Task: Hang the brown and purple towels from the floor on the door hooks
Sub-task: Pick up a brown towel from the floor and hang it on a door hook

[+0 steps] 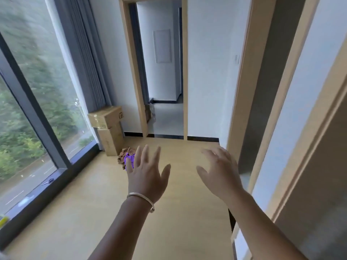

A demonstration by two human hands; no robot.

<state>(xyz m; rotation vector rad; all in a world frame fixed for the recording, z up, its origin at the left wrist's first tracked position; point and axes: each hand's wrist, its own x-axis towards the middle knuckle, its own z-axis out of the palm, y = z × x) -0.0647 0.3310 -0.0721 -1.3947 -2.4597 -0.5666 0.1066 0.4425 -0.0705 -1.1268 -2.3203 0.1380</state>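
A crumpled brown towel (124, 154) and a purple towel (130, 158) lie bunched together on the wooden floor, beside the cardboard boxes. My left hand (145, 172) is held out in front of me with fingers spread, and it partly covers the towel heap from this view. It holds nothing. My right hand (220, 170) is also stretched forward with fingers spread and relaxed, empty, over bare floor. No door hooks are visible.
Two stacked cardboard boxes (109, 126) stand in the corner by the grey curtain (84, 53) and the large window (28, 91). An open doorway (163, 76) leads to a hallway ahead. A wooden door frame (249, 72) runs along the right.
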